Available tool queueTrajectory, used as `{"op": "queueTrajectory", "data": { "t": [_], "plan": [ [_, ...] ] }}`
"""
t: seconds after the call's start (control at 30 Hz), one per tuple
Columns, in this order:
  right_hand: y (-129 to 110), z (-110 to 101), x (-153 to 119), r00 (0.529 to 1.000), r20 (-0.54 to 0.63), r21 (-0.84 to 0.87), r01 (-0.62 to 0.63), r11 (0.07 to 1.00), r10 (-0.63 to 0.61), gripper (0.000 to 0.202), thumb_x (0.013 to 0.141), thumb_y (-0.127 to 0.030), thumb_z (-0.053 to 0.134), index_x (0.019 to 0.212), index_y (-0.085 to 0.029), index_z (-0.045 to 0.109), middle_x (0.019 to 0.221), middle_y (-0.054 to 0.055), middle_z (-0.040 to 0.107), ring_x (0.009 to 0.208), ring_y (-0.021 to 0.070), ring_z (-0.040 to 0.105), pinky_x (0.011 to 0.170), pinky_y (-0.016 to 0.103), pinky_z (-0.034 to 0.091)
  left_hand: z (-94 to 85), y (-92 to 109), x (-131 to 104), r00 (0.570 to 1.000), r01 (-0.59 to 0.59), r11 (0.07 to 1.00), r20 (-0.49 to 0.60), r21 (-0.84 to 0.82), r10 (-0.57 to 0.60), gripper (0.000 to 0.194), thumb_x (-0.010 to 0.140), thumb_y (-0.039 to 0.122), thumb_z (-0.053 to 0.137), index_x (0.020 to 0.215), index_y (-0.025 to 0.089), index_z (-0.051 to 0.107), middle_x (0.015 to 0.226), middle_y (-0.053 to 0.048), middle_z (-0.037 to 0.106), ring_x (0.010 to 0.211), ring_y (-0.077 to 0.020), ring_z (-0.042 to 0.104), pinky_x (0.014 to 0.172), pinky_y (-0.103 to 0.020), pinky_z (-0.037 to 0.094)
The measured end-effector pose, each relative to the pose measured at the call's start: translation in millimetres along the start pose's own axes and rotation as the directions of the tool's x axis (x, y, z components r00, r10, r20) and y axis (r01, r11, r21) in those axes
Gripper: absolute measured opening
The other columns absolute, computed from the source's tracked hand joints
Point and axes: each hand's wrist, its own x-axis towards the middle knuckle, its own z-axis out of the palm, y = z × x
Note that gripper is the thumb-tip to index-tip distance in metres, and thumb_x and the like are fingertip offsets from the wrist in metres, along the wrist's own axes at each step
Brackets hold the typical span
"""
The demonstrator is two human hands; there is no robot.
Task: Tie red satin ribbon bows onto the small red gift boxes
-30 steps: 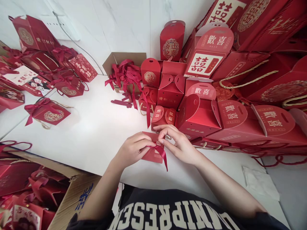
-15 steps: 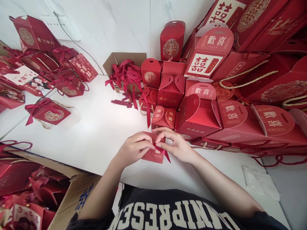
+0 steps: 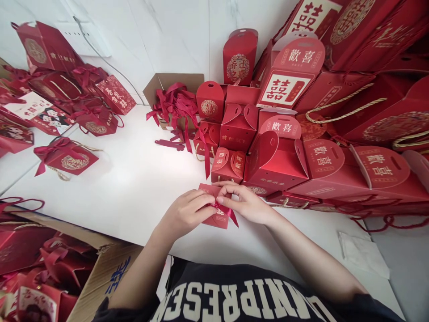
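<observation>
A small red gift box with pale printed characters sits on the white table in front of me. Across its top runs a dark red ribbon, one tail hanging over the right side. My left hand pinches the ribbon at the middle of the box top, thumb against fingers. From the right, my right hand pinches the same ribbon close beside it. The fingertips of both hands nearly meet, and they hide the knot or loop between them.
Red gift boxes are stacked along the right and back. An open carton holds loose ribbons. A ribboned box stands at left, before a pile of bags. A cardboard carton of red boxes is at lower left; tissue lies right.
Both hands stay at the ribbon on the box top. The left fingers have curled slightly further over, and the right fingers have shifted a little. The box has hardly moved.
</observation>
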Motion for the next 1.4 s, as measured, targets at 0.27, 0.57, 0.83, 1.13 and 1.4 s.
{"op": "queueTrajectory", "data": {
  "t": [0.27,0.57,0.83,1.13,1.4],
  "plan": [
    [-1,5,-4,0.95,-0.069,-0.169,0.291,0.942,-0.306,0.006,0.096,-0.024,0.058,0.093,-0.022,0.062,0.133,0.01,0.059,0.129,0.0235,0.051,0.107,0.045,0.04,2.5,-5,-2,0.98,0.195,0.948,0.006,-0.25,-0.2,0.017,0.089,0.009,0.058,0.096,0.022,0.066,0.094,-0.004,0.068,0.083,-0.0145,0.062,0.077,-0.029,0.054],
    [-3,0,-7,0.978,-0.079,-0.178,0.176,0.968,-0.192,0.02,0.103,-0.028,0.044,0.096,-0.022,0.062,0.124,0.008,0.061,0.123,0.0207,0.054,0.104,0.038,0.041,3.6,-7,-3,0.99,0.12,0.965,-0.043,-0.235,-0.133,0.018,0.087,0.006,0.061,0.096,0.021,0.066,0.093,-0.004,0.071,0.084,-0.0148,0.064,0.078,-0.031,0.056],
    [-3,-3,-2,0.999,0.031,-0.02,0.046,0.999,-0.045,0.018,0.096,-0.033,0.058,0.086,-0.021,0.065,0.133,0.008,0.058,0.13,0.0236,0.05,0.109,0.041,0.036,2.8,-2,-3,0.998,-0.012,1.0,-0.07,-0.028,0.01,0.016,0.085,0.006,0.064,0.095,0.018,0.066,0.092,-0.006,0.071,0.084,-0.0175,0.064,0.074,-0.032,0.056],
    [6,-4,0,0.994,0.057,0.075,0.085,0.994,-0.09,0.007,0.088,-0.028,0.07,0.089,-0.022,0.067,0.137,0.009,0.055,0.135,0.0242,0.046,0.111,0.044,0.035,1.5,-6,1,0.996,0.056,0.984,-0.055,-0.171,-0.067,0.016,0.087,0.006,0.062,0.096,0.02,0.065,0.089,-0.004,0.069,0.08,-0.015,0.061,0.073,-0.03,0.054],
    [4,2,1,0.996,-0.024,0.043,0.09,0.995,-0.089,0.01,0.092,-0.027,0.064,0.085,-0.021,0.067,0.13,0.008,0.059,0.123,0.0217,0.056,0.106,0.04,0.04,-1.3,-2,3,0.924,0.373,0.895,0.008,-0.245,-0.383,0.012,0.084,0.014,0.068,0.091,0.021,0.06,0.089,-0.002,0.065,0.086,-0.0162,0.06,0.079,-0.033,0.049]
  ]
}}
